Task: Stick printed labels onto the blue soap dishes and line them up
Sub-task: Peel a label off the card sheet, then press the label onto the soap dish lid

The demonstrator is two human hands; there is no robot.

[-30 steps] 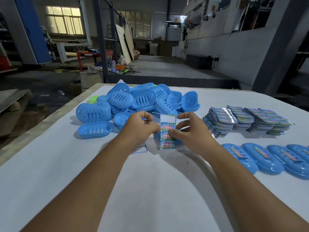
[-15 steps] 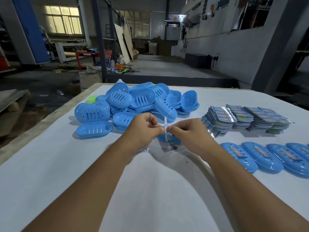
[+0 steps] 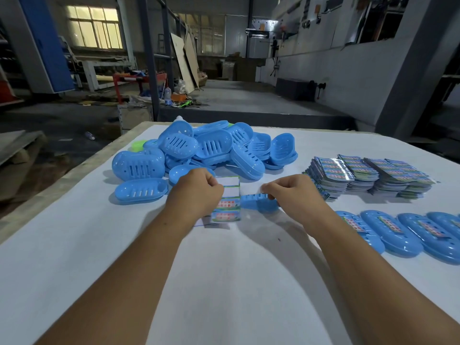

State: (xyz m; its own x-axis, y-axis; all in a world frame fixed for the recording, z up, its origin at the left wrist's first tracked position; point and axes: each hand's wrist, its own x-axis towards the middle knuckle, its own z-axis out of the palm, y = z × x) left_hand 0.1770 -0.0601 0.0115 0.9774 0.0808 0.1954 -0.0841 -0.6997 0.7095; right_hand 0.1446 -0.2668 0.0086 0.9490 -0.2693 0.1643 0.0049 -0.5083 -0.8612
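Observation:
My left hand [image 3: 199,192] grips a sheet of printed labels [image 3: 227,204] whose top two slots are blank white and whose lower labels are still on it. My right hand [image 3: 291,192] pinches a peeled label [image 3: 256,196], which stretches left from its fingers just above a blue soap dish [image 3: 258,204] lying between my hands. A heap of unlabelled blue soap dishes [image 3: 204,150] fills the table behind my hands. Several labelled dishes [image 3: 398,232] lie side by side in a row at the right.
Stacks of label sheets [image 3: 368,175] sit at the right behind the row. The white table [image 3: 224,282] ends at a wooden edge on the left. A green item [image 3: 138,144] peeks out behind the heap. Beyond the table lies a workshop floor with machines.
The label sheet was held between both hands. Now my right hand has pulled away to the right with one peeled label, and the sheet stays in my left hand facing me.

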